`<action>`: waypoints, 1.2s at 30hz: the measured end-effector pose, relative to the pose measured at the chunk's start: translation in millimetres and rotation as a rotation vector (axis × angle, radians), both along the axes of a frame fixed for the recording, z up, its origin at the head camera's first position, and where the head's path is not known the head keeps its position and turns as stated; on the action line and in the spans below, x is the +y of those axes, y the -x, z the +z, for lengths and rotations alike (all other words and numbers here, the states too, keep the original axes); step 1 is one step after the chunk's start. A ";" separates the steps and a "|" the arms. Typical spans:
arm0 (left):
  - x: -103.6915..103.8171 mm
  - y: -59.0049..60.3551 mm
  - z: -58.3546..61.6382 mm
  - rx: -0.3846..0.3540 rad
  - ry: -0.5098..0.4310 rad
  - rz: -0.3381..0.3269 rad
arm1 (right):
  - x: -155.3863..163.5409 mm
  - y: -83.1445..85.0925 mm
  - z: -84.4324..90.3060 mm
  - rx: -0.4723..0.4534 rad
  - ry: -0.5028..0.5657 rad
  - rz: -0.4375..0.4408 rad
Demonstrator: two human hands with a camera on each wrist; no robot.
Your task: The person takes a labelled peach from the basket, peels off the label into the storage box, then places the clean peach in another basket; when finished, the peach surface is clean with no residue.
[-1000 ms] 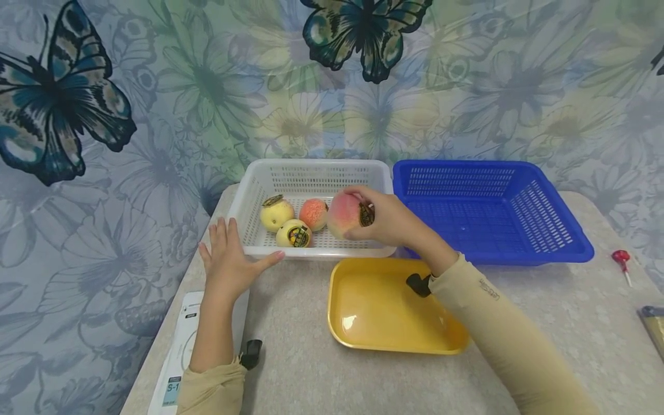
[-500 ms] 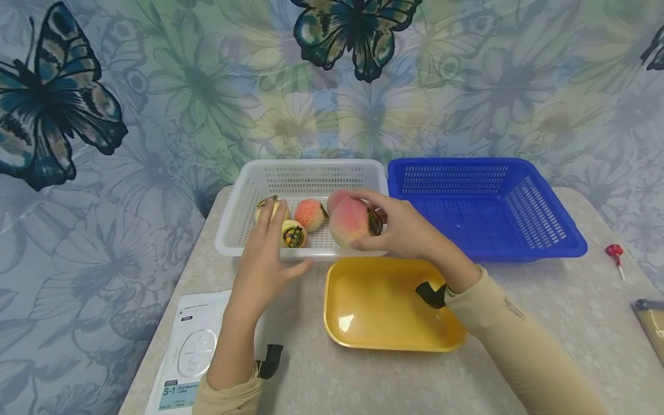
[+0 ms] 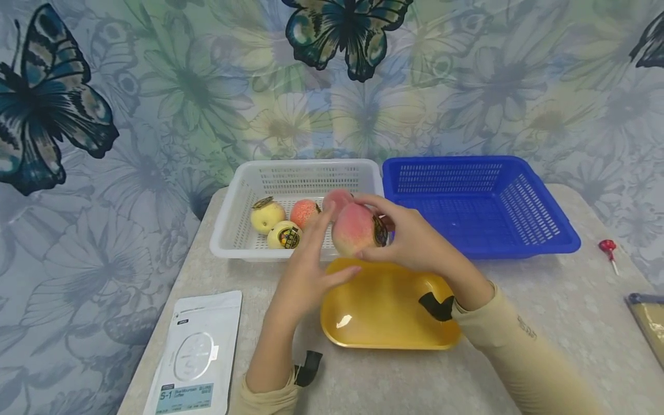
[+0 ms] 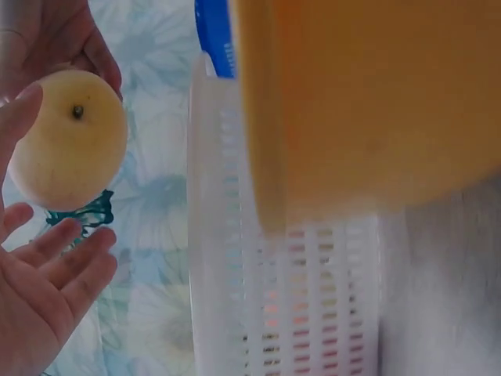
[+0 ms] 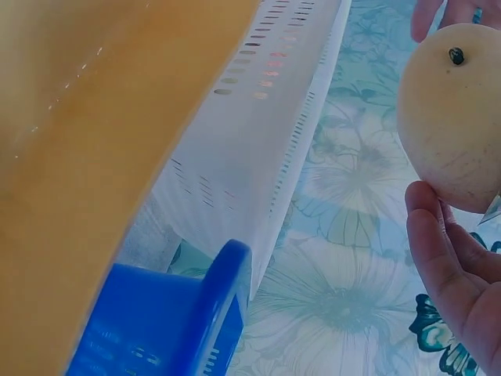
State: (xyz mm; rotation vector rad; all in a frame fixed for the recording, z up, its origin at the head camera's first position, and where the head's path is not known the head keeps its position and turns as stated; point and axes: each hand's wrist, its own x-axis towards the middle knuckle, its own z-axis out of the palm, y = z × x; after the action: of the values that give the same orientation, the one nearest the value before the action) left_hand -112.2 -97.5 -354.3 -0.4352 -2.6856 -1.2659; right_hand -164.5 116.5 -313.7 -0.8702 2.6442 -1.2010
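Observation:
My right hand (image 3: pixel 417 239) grips a pink and yellow peach (image 3: pixel 353 230) with a dark patterned patch on its side, above the white basket's front rim. Fingers spread, my left hand (image 3: pixel 306 282) is beside the peach's left side; whether it touches is unclear. In the left wrist view the yellow underside of the peach (image 4: pixel 74 149) shows a small dark spot, with the left fingers below it. Inside the white basket (image 3: pixel 306 165) lie a yellow fruit (image 3: pixel 267 217), a yellow fruit with a round black label (image 3: pixel 283 235), an orange-red fruit (image 3: pixel 303 212) and another pink peach (image 3: pixel 337 199), partly hidden.
A blue basket (image 3: pixel 467 230) stands right of the white one. In front of them lies a yellow tray (image 3: pixel 384 323), below both hands. A white coffee pouch (image 3: pixel 194 351) lies at the left. At the right are a red lollipop (image 3: pixel 607 246) and a gold-coloured packet (image 3: pixel 648 323).
My left hand has moved right, from the white basket's left front corner to the held peach. My right hand has brought that peach slightly nearer and lower. The view has shifted a little.

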 end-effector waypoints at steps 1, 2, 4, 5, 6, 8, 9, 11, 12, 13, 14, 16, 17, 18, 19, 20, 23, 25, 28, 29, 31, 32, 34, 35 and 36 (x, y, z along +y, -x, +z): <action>1.8 -0.3 -0.5 -0.008 -0.015 -0.002 | 0.4 -1.3 -0.4 0.001 0.002 -0.006; 3.5 -0.3 -1.0 -0.010 -0.031 -0.008 | 0.7 -2.5 -0.8 0.001 0.004 -0.012; 6.4 -0.2 -2.3 -0.012 -0.051 -0.018 | 1.1 -5.2 -1.4 0.000 0.011 -0.021; 7.5 -0.3 -3.1 -0.011 -0.058 -0.021 | 1.2 -6.5 -1.7 0.000 0.015 -0.023; 8.5 -0.3 -3.7 -0.009 -0.064 -0.027 | 1.2 -7.6 -2.2 0.003 0.020 -0.024; 10.0 -0.3 -4.9 0.000 -0.069 -0.034 | 1.2 -9.9 -2.9 0.003 0.030 -0.024; 10.5 -0.4 -5.4 0.004 -0.069 -0.035 | 1.2 -11.0 -3.2 0.003 0.033 -0.023; 11.4 -0.8 -6.2 0.014 -0.069 -0.036 | 1.1 -13.0 -3.9 0.006 0.037 -0.025; 11.8 -0.8 -6.4 0.019 -0.071 -0.038 | 1.0 -13.8 -4.3 0.010 0.036 -0.028; 12.2 -0.8 -6.7 0.027 -0.071 -0.040 | 1.2 -14.8 -4.4 0.012 0.036 -0.030; 12.5 -1.0 -6.8 0.032 -0.071 -0.041 | 1.2 -15.6 -4.7 0.014 0.036 -0.030; 13.0 -0.8 -7.1 0.046 -0.075 -0.045 | 1.4 -17.1 -5.1 0.017 0.038 -0.033; 13.3 -0.6 -7.3 0.056 -0.078 -0.049 | 1.7 -17.6 -5.6 0.019 0.038 -0.033; 13.5 -0.2 -7.8 0.063 -0.084 -0.052 | 2.0 -18.1 -6.0 0.019 0.037 -0.034; 13.6 0.2 -8.4 0.068 -0.090 -0.053 | 2.4 -18.5 -6.4 0.020 0.037 -0.035; 13.8 0.6 -9.0 0.072 -0.099 -0.052 | 2.7 -18.8 -6.7 0.021 0.036 -0.035; 13.9 2.3 -11.7 0.070 -0.153 -0.053 | 4.4 -19.3 -7.5 0.030 0.042 -0.032; 14.2 3.7 -13.6 0.056 -0.223 -0.058 | 6.5 -19.7 -6.8 0.034 0.057 -0.025; 15.4 5.9 -15.2 0.038 -0.360 -0.077 | 12.1 -20.4 -4.8 0.041 0.101 -0.025; 15.7 6.5 -15.5 0.035 -0.402 -0.082 | 14.4 -20.9 -4.0 0.041 0.119 -0.028; 16.8 7.3 -15.5 0.037 -0.465 -0.087 | 19.4 -21.8 -3.2 0.041 0.156 -0.040; 17.2 7.2 -15.4 0.039 -0.484 -0.088 | 21.6 -22.2 -3.2 0.045 0.174 -0.047; 18.2 6.8 -15.1 0.047 -0.502 -0.080 | 25.1 -23.0 -3.9 0.045 0.208 -0.057; 18.6 6.4 -15.0 0.051 -0.506 -0.078 | 26.3 -23.2 -4.7 0.045 0.225 -0.059; 19.0 6.1 -14.8 0.055 -0.510 -0.076 | 27.3 -23.3 -5.8 0.047 0.238 -0.059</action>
State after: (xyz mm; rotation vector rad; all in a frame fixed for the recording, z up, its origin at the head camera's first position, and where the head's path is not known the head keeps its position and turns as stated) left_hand -118.3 -78.5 -369.0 -0.4903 -2.1993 -1.8502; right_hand -141.2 143.8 -319.5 -0.8687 2.6166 -1.5532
